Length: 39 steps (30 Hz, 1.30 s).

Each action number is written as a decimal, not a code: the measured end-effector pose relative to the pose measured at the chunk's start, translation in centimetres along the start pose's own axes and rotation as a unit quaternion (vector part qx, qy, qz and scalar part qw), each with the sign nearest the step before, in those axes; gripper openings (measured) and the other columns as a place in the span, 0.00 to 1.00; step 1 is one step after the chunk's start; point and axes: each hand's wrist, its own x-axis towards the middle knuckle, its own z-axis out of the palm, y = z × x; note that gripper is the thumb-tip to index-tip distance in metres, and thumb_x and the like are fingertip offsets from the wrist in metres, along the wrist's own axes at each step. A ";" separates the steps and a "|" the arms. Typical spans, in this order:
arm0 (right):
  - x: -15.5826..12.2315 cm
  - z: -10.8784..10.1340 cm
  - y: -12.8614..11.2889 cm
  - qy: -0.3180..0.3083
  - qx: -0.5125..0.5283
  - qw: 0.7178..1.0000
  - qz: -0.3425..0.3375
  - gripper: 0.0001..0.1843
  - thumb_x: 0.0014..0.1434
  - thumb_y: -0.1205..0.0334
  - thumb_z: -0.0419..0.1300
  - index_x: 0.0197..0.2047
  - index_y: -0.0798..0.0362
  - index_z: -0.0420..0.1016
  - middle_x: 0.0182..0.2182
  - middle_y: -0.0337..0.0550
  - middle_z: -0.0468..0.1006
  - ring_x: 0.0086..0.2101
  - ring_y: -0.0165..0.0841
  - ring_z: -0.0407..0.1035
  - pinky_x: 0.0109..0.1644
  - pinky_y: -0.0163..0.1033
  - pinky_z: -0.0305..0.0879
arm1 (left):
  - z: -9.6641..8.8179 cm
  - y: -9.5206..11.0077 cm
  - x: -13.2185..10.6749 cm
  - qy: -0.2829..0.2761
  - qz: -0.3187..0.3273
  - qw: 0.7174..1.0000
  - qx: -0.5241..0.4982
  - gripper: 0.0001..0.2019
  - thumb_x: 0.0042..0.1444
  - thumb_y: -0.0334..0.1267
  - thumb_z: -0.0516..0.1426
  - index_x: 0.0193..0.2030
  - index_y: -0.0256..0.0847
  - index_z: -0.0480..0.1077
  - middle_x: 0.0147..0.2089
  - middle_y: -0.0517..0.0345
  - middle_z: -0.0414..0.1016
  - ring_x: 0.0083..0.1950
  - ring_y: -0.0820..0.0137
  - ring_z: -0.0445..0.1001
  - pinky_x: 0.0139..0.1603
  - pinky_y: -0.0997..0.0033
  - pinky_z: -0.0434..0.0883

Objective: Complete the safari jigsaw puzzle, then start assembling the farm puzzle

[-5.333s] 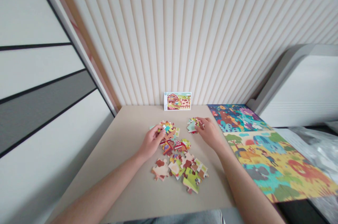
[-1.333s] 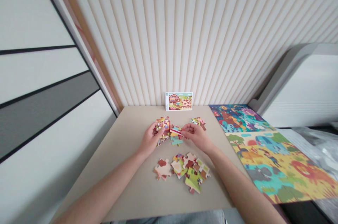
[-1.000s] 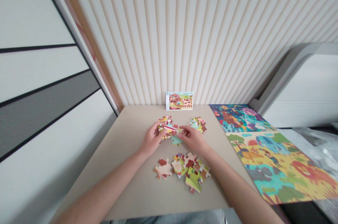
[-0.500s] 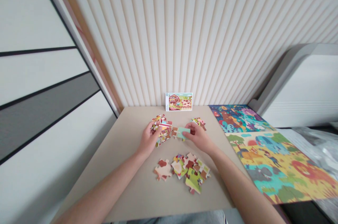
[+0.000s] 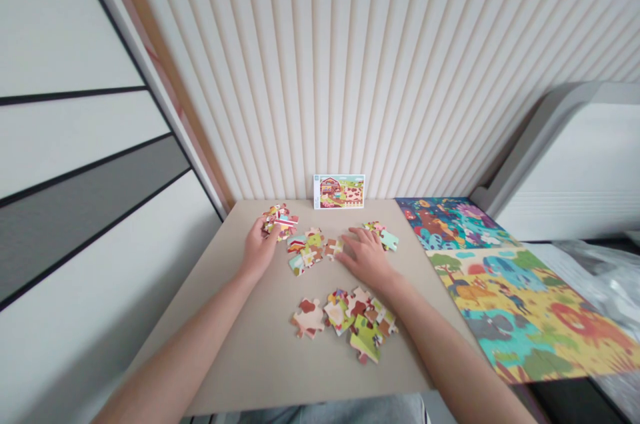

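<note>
Several puzzle pieces (image 5: pixel 286 225) clamped in left fingers (image 5: pixel 273 235), right fingers (image 5: pixel 361 238) apart, card (image 5: pixel 343 192) with unreadable label (image 5: pixel 317 192)

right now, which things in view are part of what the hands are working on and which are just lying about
Part of the work:
puzzle pieces in the left hand
middle pieces beside the right hand
nearer pieces
upright farm picture, probably, as its colours match

Apparently just lying about:
dark blue picture
yellow animal picture
clear plastic
</note>
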 end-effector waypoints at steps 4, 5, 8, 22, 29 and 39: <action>0.4 0.6 -0.9 -0.013 0.020 1.000 -0.015 0.26 0.60 0.42 0.62 0.54 0.50 0.76 0.58 0.54 0.70 0.60 0.47 0.59 0.66 0.56 0.47 | -1.6 -0.9 1.1 0.021 -0.005 0.990 0.137 0.15 0.60 0.47 0.54 0.48 0.41 0.69 0.42 0.53 0.80 0.42 0.62 0.79 0.43 0.67 0.73; 0.5 0.5 -0.8 -0.008 0.029 1.000 -0.007 0.24 0.59 0.43 0.64 0.52 0.50 0.76 0.56 0.53 0.72 0.58 0.46 0.61 0.65 0.55 0.47 | -1.9 -1.0 1.3 0.017 -0.006 0.985 0.174 0.14 0.60 0.46 0.53 0.47 0.41 0.68 0.41 0.54 0.81 0.41 0.62 0.79 0.42 0.68 0.73; 0.4 -0.3 0.3 0.002 0.057 0.997 0.052 0.16 0.60 0.51 0.64 0.48 0.49 0.75 0.45 0.46 0.78 0.49 0.41 0.69 0.59 0.50 0.54 | -2.5 -1.2 1.7 -0.006 -0.003 0.967 0.254 0.11 0.61 0.44 0.52 0.45 0.43 0.68 0.38 0.54 0.81 0.39 0.61 0.80 0.39 0.68 0.72; 0.5 -0.1 -3.2 -0.031 0.044 0.995 -0.089 0.23 0.69 0.50 0.54 0.65 0.43 0.67 0.62 0.48 0.69 0.61 0.42 0.60 0.64 0.50 0.53 | -2.3 -0.1 1.2 -0.047 -0.003 0.839 0.542 0.29 0.66 0.51 0.45 0.66 0.31 0.55 0.40 0.37 0.80 0.43 0.47 0.80 0.41 0.59 0.69; 0.3 -0.3 -3.5 -0.101 0.123 0.976 -0.148 0.12 0.65 0.51 0.61 0.48 0.46 0.77 0.53 0.46 0.77 0.57 0.40 0.66 0.65 0.51 0.52 | -2.7 2.1 -0.2 -0.068 0.022 0.790 0.609 0.31 0.65 0.55 0.46 0.65 0.32 0.60 0.34 0.38 0.79 0.39 0.45 0.79 0.47 0.49 0.66; -0.3 -1.7 -0.7 -0.057 0.070 0.996 -0.012 0.25 0.57 0.54 0.68 0.57 0.47 0.73 0.45 0.46 0.74 0.47 0.41 0.69 0.55 0.45 0.60 | -0.9 4.5 -2.6 -0.212 0.201 0.847 0.445 0.16 0.58 0.55 0.56 0.37 0.45 0.75 0.42 0.43 0.78 0.49 0.49 0.75 0.56 0.53 0.63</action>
